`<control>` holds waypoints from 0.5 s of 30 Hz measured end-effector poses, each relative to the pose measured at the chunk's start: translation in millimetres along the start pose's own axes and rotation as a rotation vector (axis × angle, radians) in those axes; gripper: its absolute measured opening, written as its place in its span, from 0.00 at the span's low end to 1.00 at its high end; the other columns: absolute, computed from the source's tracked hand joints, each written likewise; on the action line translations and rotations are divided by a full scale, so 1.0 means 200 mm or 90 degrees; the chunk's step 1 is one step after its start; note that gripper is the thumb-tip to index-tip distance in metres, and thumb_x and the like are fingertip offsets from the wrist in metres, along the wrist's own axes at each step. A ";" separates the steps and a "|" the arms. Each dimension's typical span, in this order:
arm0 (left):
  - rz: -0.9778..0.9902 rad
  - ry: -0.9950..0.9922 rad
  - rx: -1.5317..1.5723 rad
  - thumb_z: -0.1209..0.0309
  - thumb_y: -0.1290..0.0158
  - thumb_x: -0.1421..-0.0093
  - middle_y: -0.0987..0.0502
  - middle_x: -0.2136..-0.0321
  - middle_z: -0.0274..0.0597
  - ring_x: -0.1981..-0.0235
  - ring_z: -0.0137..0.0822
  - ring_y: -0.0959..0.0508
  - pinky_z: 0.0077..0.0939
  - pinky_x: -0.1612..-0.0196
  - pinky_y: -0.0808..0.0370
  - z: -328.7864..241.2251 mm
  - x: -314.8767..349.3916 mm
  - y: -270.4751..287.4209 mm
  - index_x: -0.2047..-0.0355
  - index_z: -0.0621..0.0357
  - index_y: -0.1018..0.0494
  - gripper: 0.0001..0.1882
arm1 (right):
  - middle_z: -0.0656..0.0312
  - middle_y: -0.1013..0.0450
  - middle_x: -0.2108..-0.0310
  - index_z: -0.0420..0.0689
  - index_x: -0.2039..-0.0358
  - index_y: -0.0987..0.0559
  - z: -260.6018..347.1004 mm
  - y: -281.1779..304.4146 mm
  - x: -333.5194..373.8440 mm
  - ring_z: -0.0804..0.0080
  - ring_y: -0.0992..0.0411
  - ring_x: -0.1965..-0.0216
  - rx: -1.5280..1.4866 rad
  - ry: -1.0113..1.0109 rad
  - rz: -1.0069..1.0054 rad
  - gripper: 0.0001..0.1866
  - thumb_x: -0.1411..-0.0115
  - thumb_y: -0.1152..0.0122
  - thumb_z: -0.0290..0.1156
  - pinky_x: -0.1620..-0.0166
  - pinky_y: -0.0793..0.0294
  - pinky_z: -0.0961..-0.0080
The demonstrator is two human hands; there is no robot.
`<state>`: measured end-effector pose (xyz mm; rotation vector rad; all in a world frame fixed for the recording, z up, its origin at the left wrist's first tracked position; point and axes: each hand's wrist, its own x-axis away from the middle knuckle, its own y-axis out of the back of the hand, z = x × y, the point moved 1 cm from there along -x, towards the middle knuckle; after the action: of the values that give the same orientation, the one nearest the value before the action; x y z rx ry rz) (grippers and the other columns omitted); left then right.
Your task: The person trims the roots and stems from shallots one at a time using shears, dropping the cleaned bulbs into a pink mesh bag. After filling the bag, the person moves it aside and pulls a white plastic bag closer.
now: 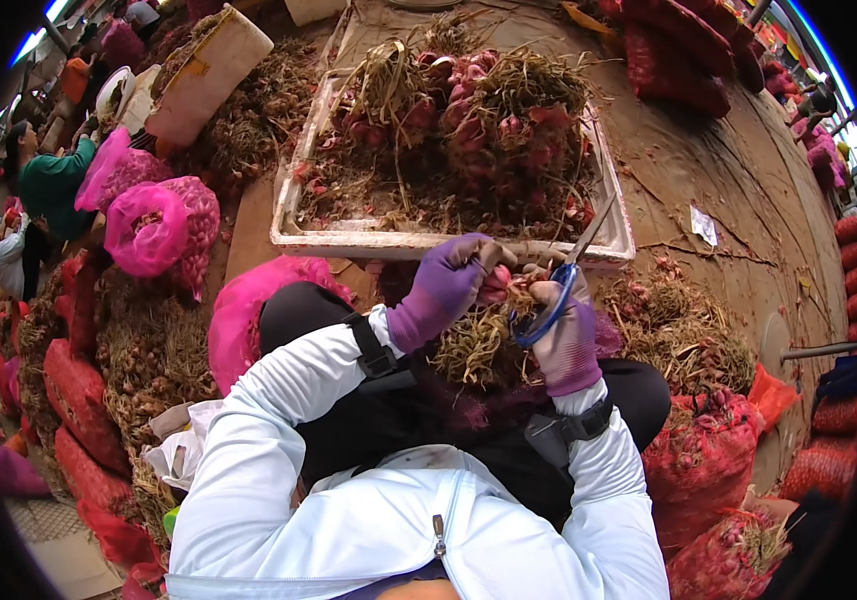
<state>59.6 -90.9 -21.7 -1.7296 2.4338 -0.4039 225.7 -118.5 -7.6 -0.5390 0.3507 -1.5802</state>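
Observation:
My left hand (446,284), in a purple glove, grips a bunch of red shallots (497,285) whose dry tangled roots (476,348) hang over my lap. In my right hand (567,335), also gloved in purple, are blue-handled scissors (557,297), blades pointing up and away right beside the bunch. Both hands meet just in front of a white foam tray (369,241) piled with more red shallots (494,130) with stalks and roots attached.
Pink mesh bags (154,225) of shallots lie to the left, and red mesh sacks (704,455) sit at lower right. Heaps of cut roots (684,330) cover the ground on both sides. Other people (44,180) sit at far left. A metal stand (799,348) is at right.

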 end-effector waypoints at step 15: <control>0.076 0.074 -0.109 0.62 0.52 0.35 0.26 0.57 0.39 0.56 0.29 0.26 0.24 0.54 0.26 -0.16 -0.06 0.04 0.47 0.62 0.34 0.21 | 0.56 0.26 0.64 0.38 0.49 0.33 0.15 0.00 -0.03 0.80 0.28 0.69 0.091 -0.020 0.045 0.25 0.50 0.45 0.16 0.66 0.28 0.87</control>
<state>48.9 -72.7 5.4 -1.6537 2.7103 -0.2970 241.2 -109.8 16.4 -0.4361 0.2282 -1.5140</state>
